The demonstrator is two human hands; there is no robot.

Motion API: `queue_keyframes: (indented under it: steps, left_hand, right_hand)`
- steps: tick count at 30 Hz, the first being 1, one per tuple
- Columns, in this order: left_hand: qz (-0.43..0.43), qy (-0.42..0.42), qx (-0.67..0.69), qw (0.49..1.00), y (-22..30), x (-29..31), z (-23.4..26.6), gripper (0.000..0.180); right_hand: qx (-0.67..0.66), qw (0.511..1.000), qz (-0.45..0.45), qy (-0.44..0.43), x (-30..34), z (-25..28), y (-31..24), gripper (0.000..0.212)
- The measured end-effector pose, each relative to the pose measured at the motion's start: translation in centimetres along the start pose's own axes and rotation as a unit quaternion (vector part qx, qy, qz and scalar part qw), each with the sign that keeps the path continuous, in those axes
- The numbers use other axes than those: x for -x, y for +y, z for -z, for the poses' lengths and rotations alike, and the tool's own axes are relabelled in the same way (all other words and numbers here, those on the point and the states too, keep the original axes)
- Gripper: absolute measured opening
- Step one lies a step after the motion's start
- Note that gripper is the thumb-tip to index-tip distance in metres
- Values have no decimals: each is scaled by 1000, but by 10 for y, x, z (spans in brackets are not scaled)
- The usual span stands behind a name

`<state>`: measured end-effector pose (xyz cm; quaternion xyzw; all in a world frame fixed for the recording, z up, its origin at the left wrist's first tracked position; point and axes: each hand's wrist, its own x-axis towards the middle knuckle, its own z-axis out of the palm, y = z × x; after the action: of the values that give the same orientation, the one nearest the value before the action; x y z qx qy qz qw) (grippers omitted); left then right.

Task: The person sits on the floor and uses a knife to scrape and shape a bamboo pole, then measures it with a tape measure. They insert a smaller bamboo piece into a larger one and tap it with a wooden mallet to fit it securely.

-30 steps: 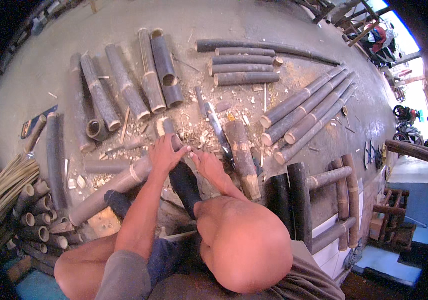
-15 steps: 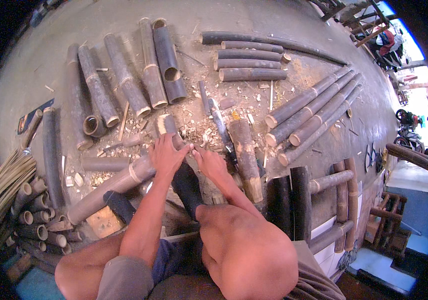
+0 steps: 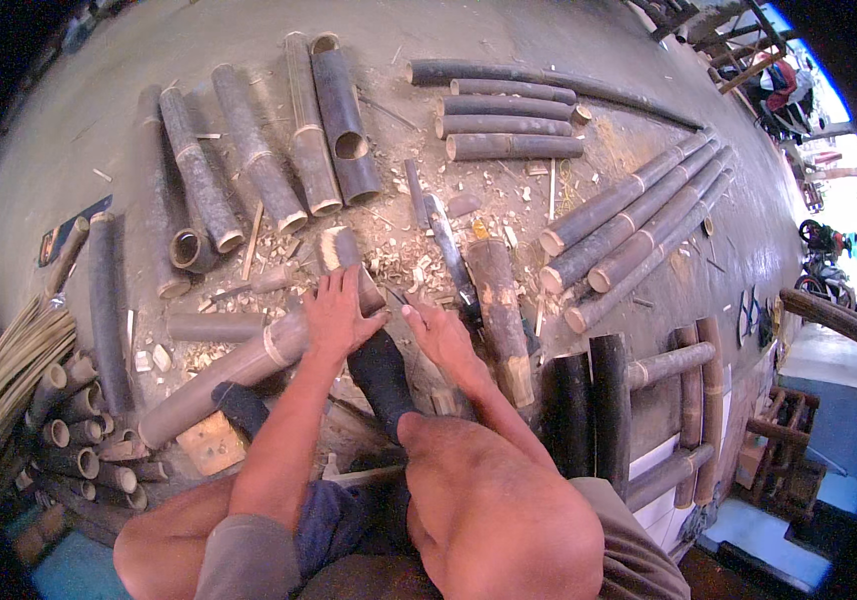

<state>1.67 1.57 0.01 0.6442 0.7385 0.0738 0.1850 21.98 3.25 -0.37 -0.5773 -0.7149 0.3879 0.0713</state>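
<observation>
A thick brown bamboo pole [image 3: 224,380] slants up from the lower left, and my left hand [image 3: 337,315] is closed over its upper end. Just beyond those fingers lies a short dark piece [image 3: 339,245] with a pale shaved patch. To the right of the pole's end, my right hand [image 3: 439,338] is closed round a small knife. The thin dark blade [image 3: 398,296] points toward the pole, apart from it; its handle is hidden in my fist. My foot in a dark sock [image 3: 379,375] is below my hands.
Pale shavings [image 3: 404,260] litter the floor. A long-bladed tool [image 3: 449,245] and a notched bamboo length [image 3: 496,305] lie right of my hands. Cut bamboo tubes [image 3: 254,150] lie beyond, with more poles [image 3: 639,210] rightward. A bamboo frame [image 3: 664,365] stands near right; tubes are stacked [image 3: 74,460] near left.
My right hand has drawn back to the right, away from my left hand, so the blade now shows. My left hand stays on the pole, its thumb no longer beside my right hand.
</observation>
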Motion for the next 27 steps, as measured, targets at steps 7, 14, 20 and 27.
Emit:
queue_keyframes:
  steps: [7,14,20,27]
  left_hand:
    - [-6,4,75,997,-11,0,5,96]
    - [44,40,107,993,0,-1,-3,85]
    - [106,54,74,990,15,-14,8,85]
    - [39,115,84,989,-32,46,2,76]
  right_hand:
    - [43,998,36,-12,2,14,-30,44]
    - [72,997,12,-2,-5,0,-23,41]
    - [120,990,-56,50,-44,-6,-3,50]
    - [-10,999,-33,-24,1,-26,80,50]
